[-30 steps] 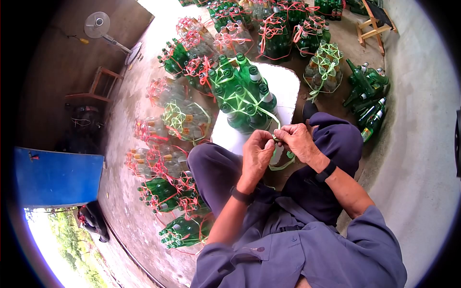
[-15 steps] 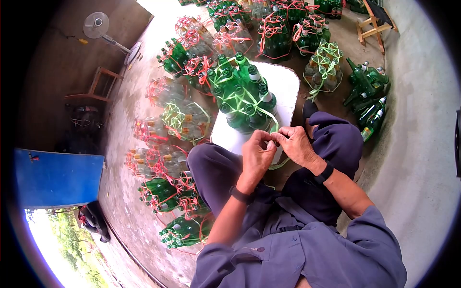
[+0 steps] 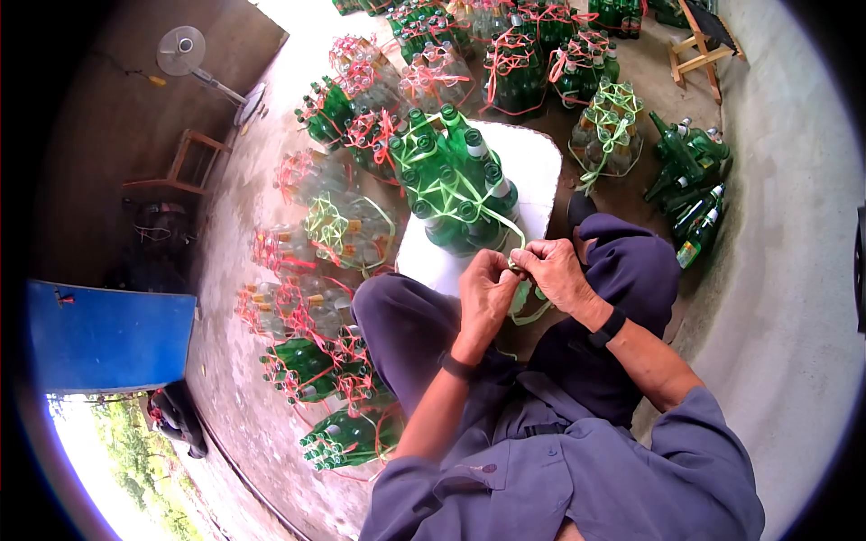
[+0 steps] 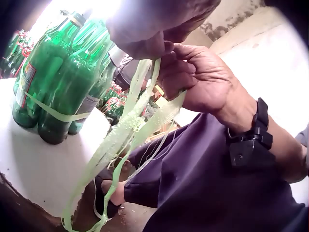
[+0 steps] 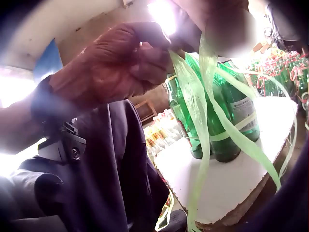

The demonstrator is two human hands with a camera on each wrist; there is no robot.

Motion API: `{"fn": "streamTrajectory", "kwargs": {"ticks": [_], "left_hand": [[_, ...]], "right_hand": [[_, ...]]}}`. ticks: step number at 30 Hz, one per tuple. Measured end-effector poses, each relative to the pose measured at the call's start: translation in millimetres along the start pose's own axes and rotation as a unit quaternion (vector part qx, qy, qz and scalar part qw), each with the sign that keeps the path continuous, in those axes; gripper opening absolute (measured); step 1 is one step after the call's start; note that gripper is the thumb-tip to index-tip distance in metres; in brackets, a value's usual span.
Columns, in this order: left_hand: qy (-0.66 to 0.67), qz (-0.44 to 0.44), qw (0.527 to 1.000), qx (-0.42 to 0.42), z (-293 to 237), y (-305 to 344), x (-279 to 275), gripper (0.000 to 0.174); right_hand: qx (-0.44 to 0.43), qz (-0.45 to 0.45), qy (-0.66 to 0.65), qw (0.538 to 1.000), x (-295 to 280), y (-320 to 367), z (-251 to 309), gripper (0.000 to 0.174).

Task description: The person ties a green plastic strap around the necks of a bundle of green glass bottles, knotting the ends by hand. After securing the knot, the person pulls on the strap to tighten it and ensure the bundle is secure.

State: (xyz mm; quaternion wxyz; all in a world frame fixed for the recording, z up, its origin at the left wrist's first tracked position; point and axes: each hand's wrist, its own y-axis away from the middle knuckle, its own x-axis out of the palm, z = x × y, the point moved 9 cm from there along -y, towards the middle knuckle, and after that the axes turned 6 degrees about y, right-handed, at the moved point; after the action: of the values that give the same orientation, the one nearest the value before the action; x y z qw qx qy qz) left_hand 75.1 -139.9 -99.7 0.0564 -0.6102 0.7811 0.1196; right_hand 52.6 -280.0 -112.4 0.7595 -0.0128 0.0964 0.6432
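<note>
Green bottles (image 3: pixel 444 171) stand bundled on a white board (image 3: pixel 538 171), with pale green plastic strapping (image 3: pixel 516 227) webbed round their necks. A band (image 4: pixel 59 115) also runs round their bodies in the left wrist view. At the near side of the bundle, the left hand (image 3: pixel 487 293) pinches the strapping between thumb and fingers. The right hand (image 3: pixel 561 278) pinches it too, fingertips close against the left ones. Loose strap ends (image 5: pixel 197 106) hang below both hands in the right wrist view. The exact crossing between the fingertips is hidden.
Bundles of bottles tied in red strapping (image 3: pixel 302 302) line the left and far floor. One green-tied bundle (image 3: pixel 609 135) stands beyond the right knee, and loose green bottles (image 3: pixel 690 162) lie by the right wall. A wooden stool (image 3: pixel 699 50), a fan (image 3: pixel 182 50) and a blue panel (image 3: pixel 113 334) are farther off.
The fingertips have shifted slightly at the strap while both hands stay together. More of the hanging strap shows below them than half a second ago. The bundle stays on the board.
</note>
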Motion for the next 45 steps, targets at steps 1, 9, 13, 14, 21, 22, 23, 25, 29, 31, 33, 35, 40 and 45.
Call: {"fn": "streamTrajectory", "kwargs": {"ticks": [1,9,13,14,21,22,23,25,29,31,33,35,40,45], "left_hand": [[0.080,0.011,0.997,-0.007,0,2,2,0.008],[0.012,-0.017,0.989,0.144,-19,12,-7,0.041],[-0.034,-0.014,0.984,0.172,-46,15,-6,0.046],[-0.018,-0.003,0.984,0.175,-46,14,-4,0.044],[-0.078,0.002,0.977,0.196,-37,12,-4,0.031],[-0.078,0.007,0.978,0.196,-35,12,-4,0.027],[-0.078,0.013,0.978,0.195,-33,12,-4,0.023],[-0.082,0.012,0.979,0.184,-30,11,-6,0.021],[-0.146,0.006,0.978,0.151,-24,9,-10,0.023],[-0.186,-0.005,0.952,0.243,-48,10,-9,0.025],[-0.225,-0.015,0.916,0.332,-71,20,-4,0.027],[-0.215,-0.108,0.916,0.321,-82,31,-15,0.032],[-0.170,-0.055,0.929,0.325,-73,33,-5,0.026],[-0.153,-0.064,0.963,0.212,-46,29,-4,0.028]], "right_hand": [[0.027,-0.003,-0.015,1.000,-2,-1,-3,0.030],[0.069,0.016,-0.062,0.996,-1,-1,-3,0.031],[0.086,0.014,-0.084,0.993,-3,0,-4,0.031],[0.089,0.012,-0.091,0.992,-3,-1,-5,0.031],[0.067,0.007,-0.073,0.995,-3,-2,-5,0.032],[0.067,0.008,-0.073,0.995,-3,-2,-6,0.032],[0.067,0.010,-0.073,0.995,-3,-2,-6,0.032],[0.079,0.014,-0.072,0.994,-4,-2,-5,0.031],[0.085,0.024,-0.071,0.994,-2,-1,-3,0.031],[0.087,0.019,-0.089,0.992,-1,-1,-7,0.031],[0.088,0.014,-0.106,0.990,-1,-2,-7,0.031],[0.097,0.016,-0.093,0.991,-1,-2,-8,0.032],[0.110,0.020,-0.092,0.990,-1,-3,-15,0.032],[0.094,0.011,-0.079,0.992,-3,-1,-7,0.033]]}}
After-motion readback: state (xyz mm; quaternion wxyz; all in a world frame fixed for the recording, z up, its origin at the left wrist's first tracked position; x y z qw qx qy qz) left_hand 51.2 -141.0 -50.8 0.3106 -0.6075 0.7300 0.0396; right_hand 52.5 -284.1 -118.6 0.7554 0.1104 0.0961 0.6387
